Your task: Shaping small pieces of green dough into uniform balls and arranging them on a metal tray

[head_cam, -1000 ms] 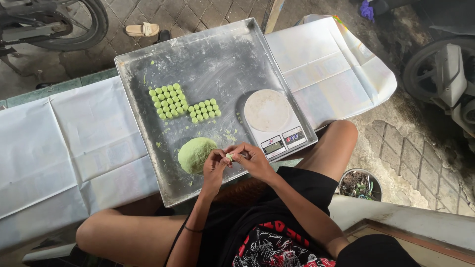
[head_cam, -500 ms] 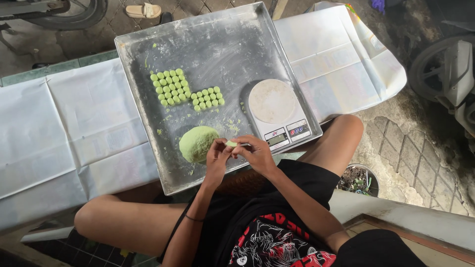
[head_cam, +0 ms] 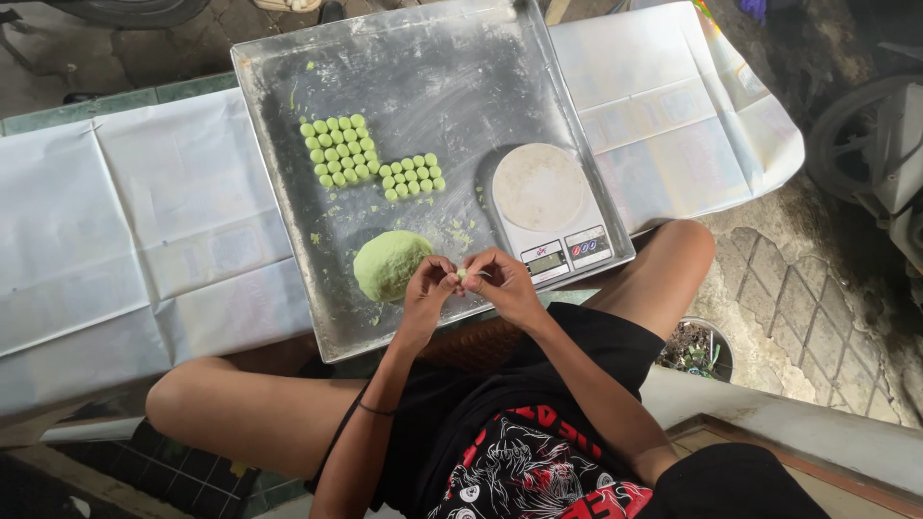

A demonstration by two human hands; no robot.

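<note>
Head view looks down on a metal tray (head_cam: 288, 77) set on a paper-covered worktop (head_cam: 125, 221). Both hands meet over the tray's near edge: left hand (head_cam: 426, 293) and right hand (head_cam: 505, 285) pinch one small green dough bit (head_cam: 462, 275) between their fingertips, fingers drawn in close around it. Just left of the left hand, touching or nearly so, sits the dough lump (head_cam: 389, 264), rounded and matte. Farther up the tray lie two tight blocks of dough balls (head_cam: 370, 159), and a scale (head_cam: 550, 207) stands at the tray's right side.

The dough looks soft, light and slightly crumbly, judging by the green crumbs strewn on the tray; it should dent under any firm squeeze. A small bit is best held lightly at its sides with fingertip pads. The lump would want a cupped hold from below.
</note>
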